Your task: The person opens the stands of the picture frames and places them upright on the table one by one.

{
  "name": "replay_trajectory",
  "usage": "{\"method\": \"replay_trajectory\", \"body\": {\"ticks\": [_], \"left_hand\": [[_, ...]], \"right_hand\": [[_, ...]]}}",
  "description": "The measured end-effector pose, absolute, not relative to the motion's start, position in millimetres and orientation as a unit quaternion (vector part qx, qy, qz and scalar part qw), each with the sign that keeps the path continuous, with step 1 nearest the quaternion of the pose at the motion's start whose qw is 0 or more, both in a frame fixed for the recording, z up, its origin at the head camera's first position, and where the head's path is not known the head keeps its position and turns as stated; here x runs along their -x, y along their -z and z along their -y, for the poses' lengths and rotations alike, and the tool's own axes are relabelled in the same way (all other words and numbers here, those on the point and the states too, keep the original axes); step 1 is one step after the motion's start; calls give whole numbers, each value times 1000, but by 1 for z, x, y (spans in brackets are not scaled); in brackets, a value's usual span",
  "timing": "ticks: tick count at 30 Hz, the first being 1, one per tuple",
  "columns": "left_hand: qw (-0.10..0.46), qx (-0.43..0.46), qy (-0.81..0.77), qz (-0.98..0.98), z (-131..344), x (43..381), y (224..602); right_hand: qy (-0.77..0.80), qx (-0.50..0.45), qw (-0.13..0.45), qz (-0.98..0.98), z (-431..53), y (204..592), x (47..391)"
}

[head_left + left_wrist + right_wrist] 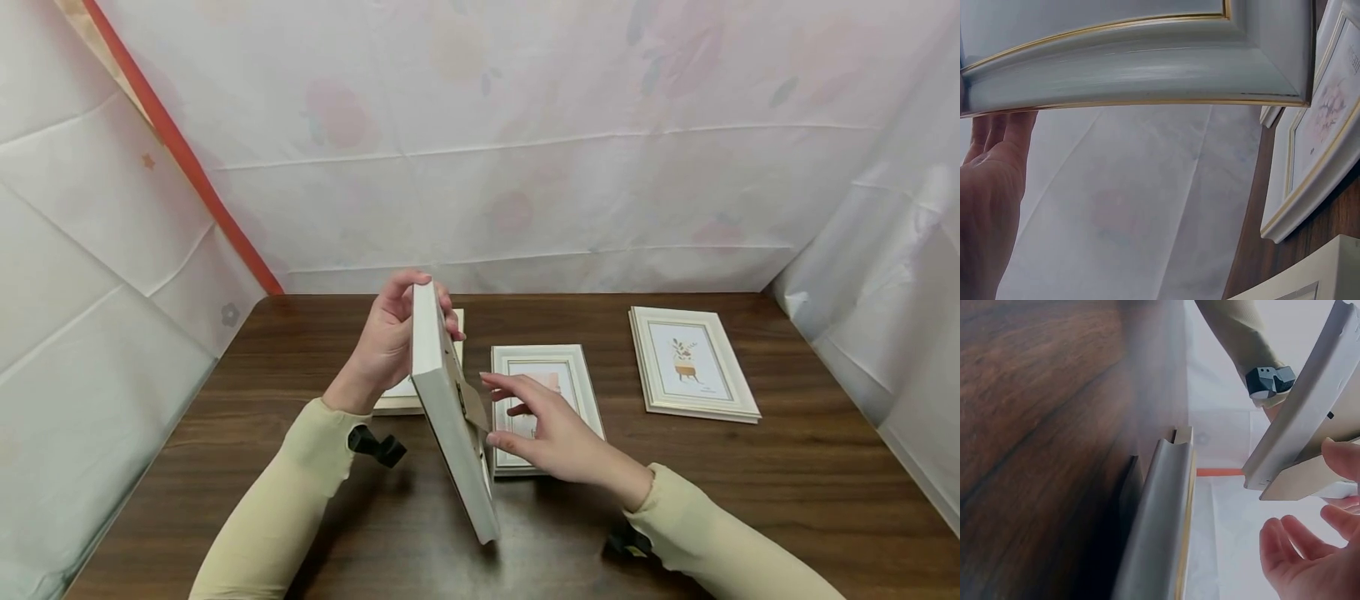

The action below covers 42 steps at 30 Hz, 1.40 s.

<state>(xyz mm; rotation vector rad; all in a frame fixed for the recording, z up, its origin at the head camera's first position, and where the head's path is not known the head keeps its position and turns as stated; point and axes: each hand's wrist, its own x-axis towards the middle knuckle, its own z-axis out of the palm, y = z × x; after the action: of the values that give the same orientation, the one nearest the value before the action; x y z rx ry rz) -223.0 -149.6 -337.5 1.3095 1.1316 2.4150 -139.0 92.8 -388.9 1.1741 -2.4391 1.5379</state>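
A white picture frame (452, 417) stands tilted above the table, its back turned to the right. My left hand (382, 337) grips it near its upper end, thumb and fingers on opposite sides. The left wrist view shows its glossy front moulding (1147, 69) with thin gold lines. From the back juts a beige stand flap (1304, 478), partly swung out. My right hand (558, 429) is beside this flap, fingers spread and loosely bent. Its thumb is at the flap's edge; whether it touches, I cannot tell.
Another white picture frame (587, 375) with a pinkish picture lies just behind my right hand. Further right lies a picture frame (690, 367) showing a potted plant. One more frame (401, 407) is partly hidden behind my left hand. Pale curtains (525, 167) surround the brown wooden table (810, 492).
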Motion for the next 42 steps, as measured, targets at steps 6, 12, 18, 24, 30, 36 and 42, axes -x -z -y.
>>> {"method": "replay_trajectory", "body": {"ticks": [6, 12, 18, 24, 30, 36, 42], "left_hand": [[91, -439, -811, -375, 149, 222, 337], [95, -442, -811, -371, 148, 221, 338], [85, -442, -809, -378, 146, 223, 340], [84, -441, -806, -385, 146, 223, 341], [81, -434, -810, -387, 148, 221, 341], [75, -432, -808, -394, 150, 221, 341], [76, -429, -807, -400, 152, 222, 342]], "right_hand": [[-495, -377, 3, 783, -92, 391, 141], [-490, -386, 10, 782, -91, 392, 142], [-498, -391, -13, 773, -88, 393, 144], [-493, -392, -14, 777, -88, 393, 143], [-484, -385, 6, 786, -91, 393, 141], [-474, -374, 28, 797, -98, 391, 140], [-454, -363, 54, 812, -107, 385, 138]]}}
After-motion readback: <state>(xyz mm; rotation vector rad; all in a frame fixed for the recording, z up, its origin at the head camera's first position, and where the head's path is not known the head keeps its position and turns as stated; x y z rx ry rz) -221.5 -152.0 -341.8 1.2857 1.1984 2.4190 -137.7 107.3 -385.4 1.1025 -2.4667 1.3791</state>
